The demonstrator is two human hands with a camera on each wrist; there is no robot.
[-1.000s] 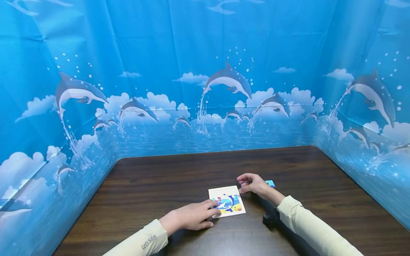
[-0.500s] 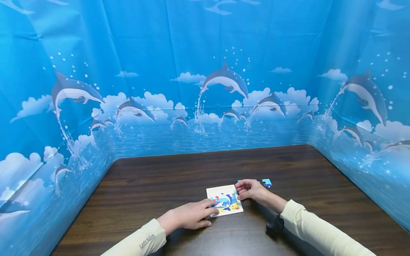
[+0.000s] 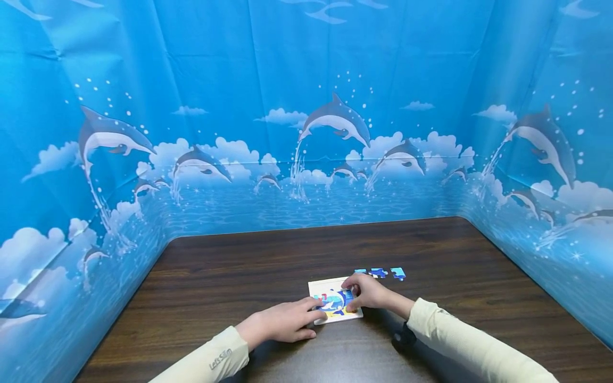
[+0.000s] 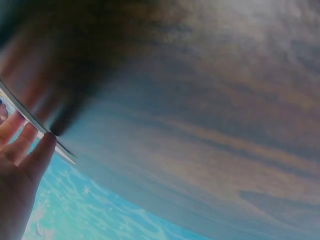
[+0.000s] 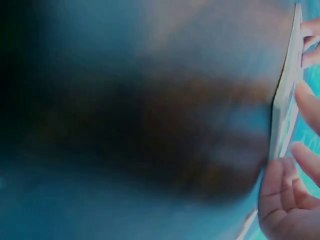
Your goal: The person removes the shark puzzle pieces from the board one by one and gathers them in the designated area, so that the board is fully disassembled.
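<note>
A small square jigsaw puzzle (image 3: pixel 338 304) in a pale frame lies on the dark wooden table, showing a dolphin picture. My left hand (image 3: pixel 287 322) rests its extended fingers on the frame's lower left; the left wrist view shows fingertips (image 4: pixel 47 140) at the edge. Over the right side of the puzzle, my right hand (image 3: pixel 370 292) has bent fingers and thumb, with blue showing between them. In the right wrist view its fingers (image 5: pixel 280 182) are beside the frame edge (image 5: pixel 282 110). I cannot tell whether it pinches a piece. Behind it lie loose puzzle pieces (image 3: pixel 397 274).
A blue dolphin-print curtain (image 3: pixel 268 133) encloses the back and sides of the table (image 3: pixel 239 266). A dark object (image 3: pixel 404 338) shows under my right wrist, by the sleeve cuff.
My right hand has moved left and nearer from beside the loose pieces onto the puzzle's right side, uncovering more of those pieces. The left hand stays on the frame.
</note>
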